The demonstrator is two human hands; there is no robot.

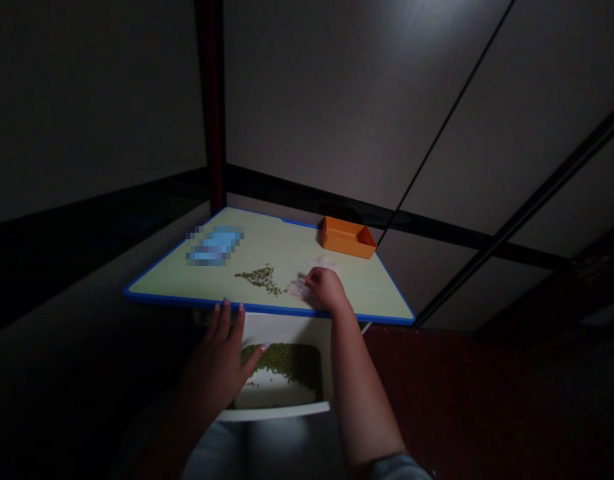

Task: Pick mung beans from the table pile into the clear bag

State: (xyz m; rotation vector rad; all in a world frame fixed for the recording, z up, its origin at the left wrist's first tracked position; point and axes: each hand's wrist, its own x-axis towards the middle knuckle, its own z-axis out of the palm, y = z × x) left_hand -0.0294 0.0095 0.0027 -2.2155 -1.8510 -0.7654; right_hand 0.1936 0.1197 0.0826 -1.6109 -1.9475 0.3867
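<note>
A loose patch of small green-brown grains (261,277) is spread on the pale, blue-edged tabletop (267,233). To its right, my right hand (327,287) is closed in a pinch over a pale pinkish patch (297,289), whose material is too dim to identify. What its fingertips hold, if anything, is too small to make out. Below the table's front edge, a white open drawer or tray (281,327) holds many green grains (291,360). My left hand (221,353) is spread at its left side, with fingertips at the table edge and the thumb over the tray.
An orange open box (349,240) stands at the table's back right corner. A blurred light-blue item (215,245) lies on the left of the tabletop. Large grey panels (327,100) rise behind the table, and a dark red floor (437,393) shows at right.
</note>
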